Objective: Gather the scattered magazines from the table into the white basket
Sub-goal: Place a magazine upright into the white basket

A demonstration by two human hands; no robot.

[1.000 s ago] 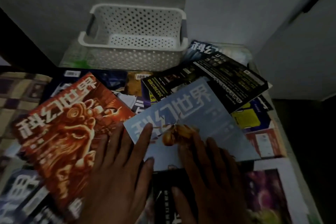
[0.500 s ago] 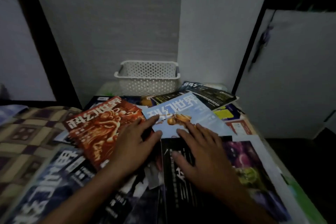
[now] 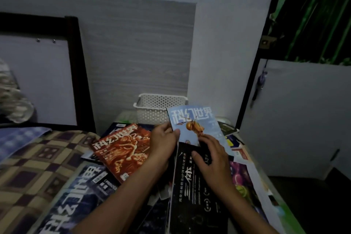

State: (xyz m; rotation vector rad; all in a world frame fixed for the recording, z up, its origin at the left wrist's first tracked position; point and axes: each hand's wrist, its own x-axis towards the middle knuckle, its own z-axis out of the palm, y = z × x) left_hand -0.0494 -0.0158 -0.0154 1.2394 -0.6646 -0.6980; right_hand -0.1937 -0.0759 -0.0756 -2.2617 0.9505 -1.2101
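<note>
The left hand pinches the left edge of the blue magazine, raised and tilted (title upright) just in front of the white basket, while the right hand grips its lower edge over a black magazine, beside the red magazine.

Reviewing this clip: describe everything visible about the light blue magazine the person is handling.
The light blue magazine has a glossy-looking paper cover with large white Chinese characters across the top and an orange figure at its middle. It is raised and tilted, its top edge overlapping the front of the white basket in the view. The left hand pinches its left edge; the right hand lies over its lower edge and the black magazine below. The cover looks flat and undamaged; its lower part is hidden.
</note>
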